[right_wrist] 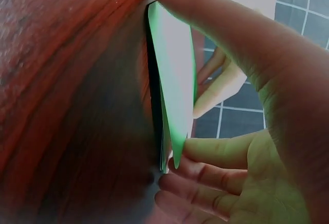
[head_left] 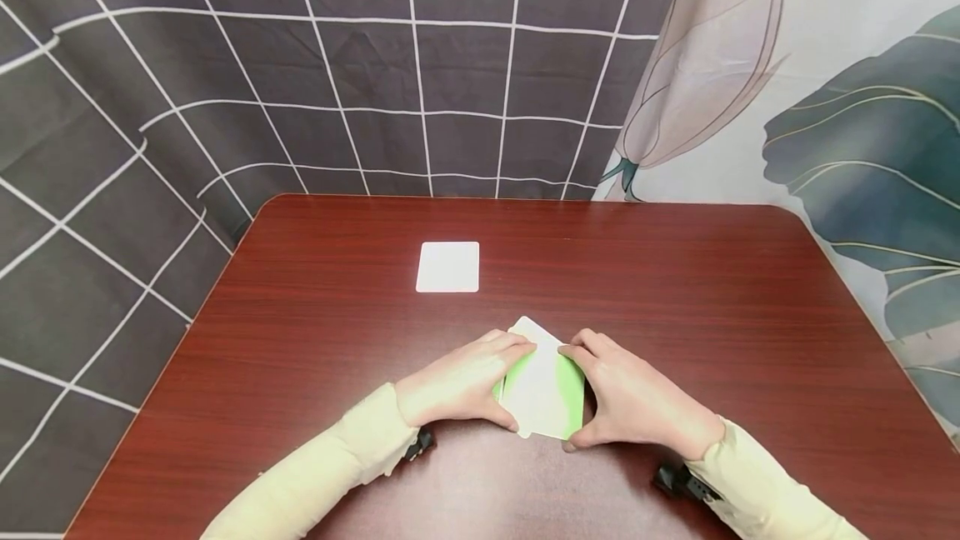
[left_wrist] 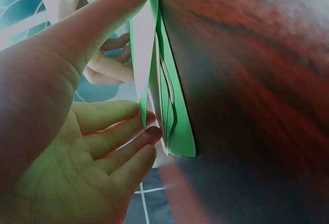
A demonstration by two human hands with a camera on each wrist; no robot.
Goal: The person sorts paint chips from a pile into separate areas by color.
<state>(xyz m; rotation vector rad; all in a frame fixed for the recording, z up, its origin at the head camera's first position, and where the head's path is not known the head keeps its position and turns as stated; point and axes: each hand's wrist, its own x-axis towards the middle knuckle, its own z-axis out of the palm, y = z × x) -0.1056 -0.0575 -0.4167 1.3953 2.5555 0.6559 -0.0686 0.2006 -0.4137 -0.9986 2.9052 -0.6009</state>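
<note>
Between my two hands, near the middle of the table, is a small loose stack of thin white cards (head_left: 543, 394) with green along their sides. My left hand (head_left: 476, 377) holds the stack's left side, thumb at the near edge and fingers toward the far corner. On the other side my right hand (head_left: 637, 398) grips it the same way. In the left wrist view the cards (left_wrist: 172, 111) are fanned unevenly, with gaps between them. The right wrist view shows the top card (right_wrist: 177, 80) tilted up from those below. A white square card (head_left: 448, 267) lies flat farther back.
The reddish-brown wooden table (head_left: 675, 273) has rounded far corners. Behind and left of it hangs a dark grey curtain (head_left: 375, 65) with a white grid. A pale curtain with large leaves (head_left: 885, 157) hangs at the right.
</note>
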